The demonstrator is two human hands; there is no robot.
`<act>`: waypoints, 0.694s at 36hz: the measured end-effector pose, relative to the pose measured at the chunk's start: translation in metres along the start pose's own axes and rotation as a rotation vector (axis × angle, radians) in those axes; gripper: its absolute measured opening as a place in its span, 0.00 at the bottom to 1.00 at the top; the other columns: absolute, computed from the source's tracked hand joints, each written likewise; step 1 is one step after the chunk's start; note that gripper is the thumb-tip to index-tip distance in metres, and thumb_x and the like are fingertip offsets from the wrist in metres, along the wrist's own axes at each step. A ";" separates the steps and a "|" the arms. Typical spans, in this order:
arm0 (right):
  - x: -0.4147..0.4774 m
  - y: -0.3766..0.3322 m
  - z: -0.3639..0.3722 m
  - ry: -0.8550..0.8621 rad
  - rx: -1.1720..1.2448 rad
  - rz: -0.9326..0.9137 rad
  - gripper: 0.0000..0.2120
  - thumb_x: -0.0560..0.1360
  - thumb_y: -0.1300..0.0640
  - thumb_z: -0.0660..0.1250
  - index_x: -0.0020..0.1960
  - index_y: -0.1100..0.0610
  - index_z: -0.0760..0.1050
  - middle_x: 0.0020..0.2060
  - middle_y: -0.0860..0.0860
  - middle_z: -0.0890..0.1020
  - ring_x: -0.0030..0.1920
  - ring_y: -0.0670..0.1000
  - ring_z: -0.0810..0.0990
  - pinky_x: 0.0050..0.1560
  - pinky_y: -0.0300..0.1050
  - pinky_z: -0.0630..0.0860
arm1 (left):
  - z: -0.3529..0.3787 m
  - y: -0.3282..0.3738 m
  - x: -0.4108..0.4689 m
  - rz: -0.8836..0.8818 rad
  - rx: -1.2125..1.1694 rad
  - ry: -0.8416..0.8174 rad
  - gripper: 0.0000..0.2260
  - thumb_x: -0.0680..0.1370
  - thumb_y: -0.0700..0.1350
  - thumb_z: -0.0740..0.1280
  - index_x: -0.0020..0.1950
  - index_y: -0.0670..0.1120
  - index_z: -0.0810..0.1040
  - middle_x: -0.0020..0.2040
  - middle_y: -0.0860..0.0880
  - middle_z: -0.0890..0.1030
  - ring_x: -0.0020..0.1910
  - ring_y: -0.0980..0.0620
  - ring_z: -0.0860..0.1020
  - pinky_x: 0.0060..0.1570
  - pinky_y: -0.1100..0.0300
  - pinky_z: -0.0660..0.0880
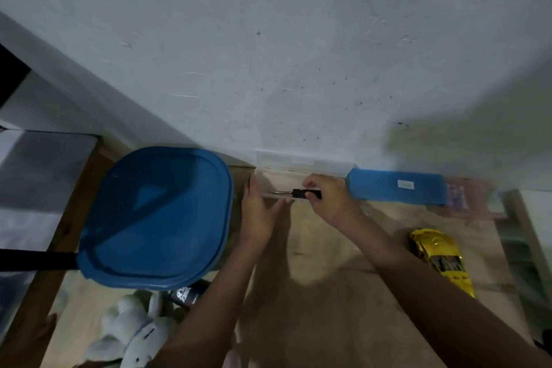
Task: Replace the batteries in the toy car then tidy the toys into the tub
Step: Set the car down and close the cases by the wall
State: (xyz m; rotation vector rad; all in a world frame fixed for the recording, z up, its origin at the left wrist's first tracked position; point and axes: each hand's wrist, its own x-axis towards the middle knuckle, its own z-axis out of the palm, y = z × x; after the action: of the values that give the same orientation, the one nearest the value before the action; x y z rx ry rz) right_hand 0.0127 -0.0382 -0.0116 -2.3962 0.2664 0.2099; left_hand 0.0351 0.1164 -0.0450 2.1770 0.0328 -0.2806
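Two bare hands over a pale wooden table (328, 248) pushed against a scuffed white wall (298, 39). Largest on it, a tub under a blue lid (155, 215) at left, closed. Next, a flat blue case (397, 187) along the wall at right, beside a clear plastic box (298, 170) standing open. White plush toy (134, 334) at the near left edge, just beside a dark can-like object (188, 296). Yellow toy car (442, 260) on the table at right, well apart from both hands. Left hand (258, 209) flat, fingers spread and released, touching the box front. Right hand (328, 197) clenched around a small black-handled screwdriver (298, 193), metal tip pointing left.
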 end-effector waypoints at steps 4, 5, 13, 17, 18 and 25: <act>-0.017 -0.012 -0.008 0.262 -0.020 -0.275 0.10 0.74 0.64 0.64 0.54 0.59 0.77 0.51 0.54 0.80 0.53 0.50 0.76 0.56 0.43 0.75 | 0.004 0.004 -0.003 -0.007 -0.066 0.036 0.39 0.70 0.49 0.74 0.76 0.49 0.56 0.72 0.46 0.64 0.72 0.49 0.62 0.67 0.56 0.63; -0.019 -0.012 -0.010 0.344 -0.046 -0.336 0.10 0.74 0.64 0.64 0.54 0.59 0.77 0.52 0.54 0.80 0.54 0.50 0.75 0.56 0.42 0.73 | 0.005 0.004 -0.003 -0.020 -0.082 0.045 0.40 0.70 0.50 0.74 0.76 0.48 0.56 0.72 0.46 0.64 0.72 0.49 0.62 0.67 0.55 0.63; -0.001 -0.009 -0.017 0.304 -0.328 -0.223 0.17 0.74 0.58 0.62 0.63 0.58 0.73 0.56 0.55 0.79 0.57 0.57 0.76 0.62 0.52 0.69 | 0.009 0.004 0.002 -0.072 -0.206 0.080 0.35 0.68 0.48 0.76 0.71 0.48 0.64 0.66 0.48 0.70 0.66 0.51 0.69 0.62 0.58 0.68; -0.004 -0.002 -0.008 0.263 -0.331 -0.201 0.13 0.75 0.58 0.59 0.55 0.60 0.78 0.49 0.56 0.82 0.50 0.58 0.78 0.56 0.52 0.73 | 0.006 0.004 0.002 -0.057 -0.274 0.069 0.35 0.67 0.46 0.77 0.70 0.49 0.64 0.64 0.50 0.72 0.62 0.56 0.69 0.58 0.65 0.68; -0.005 -0.001 -0.007 0.239 -0.320 -0.191 0.12 0.76 0.58 0.59 0.55 0.60 0.78 0.50 0.55 0.81 0.51 0.57 0.77 0.57 0.52 0.72 | 0.006 0.004 0.002 -0.046 -0.296 0.062 0.35 0.68 0.46 0.77 0.70 0.49 0.65 0.64 0.51 0.72 0.61 0.57 0.69 0.57 0.66 0.68; -0.007 0.000 -0.007 0.113 -0.284 -0.147 0.14 0.79 0.54 0.59 0.61 0.56 0.75 0.58 0.51 0.76 0.58 0.51 0.72 0.62 0.46 0.68 | 0.004 0.002 0.002 -0.067 -0.381 0.038 0.35 0.69 0.44 0.76 0.72 0.48 0.64 0.62 0.54 0.71 0.61 0.58 0.68 0.54 0.71 0.67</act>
State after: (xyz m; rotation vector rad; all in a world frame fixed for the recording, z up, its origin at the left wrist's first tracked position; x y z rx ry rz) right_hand 0.0064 -0.0421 -0.0050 -2.7008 0.1161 0.0460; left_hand 0.0363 0.1115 -0.0464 1.8044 0.1672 -0.2488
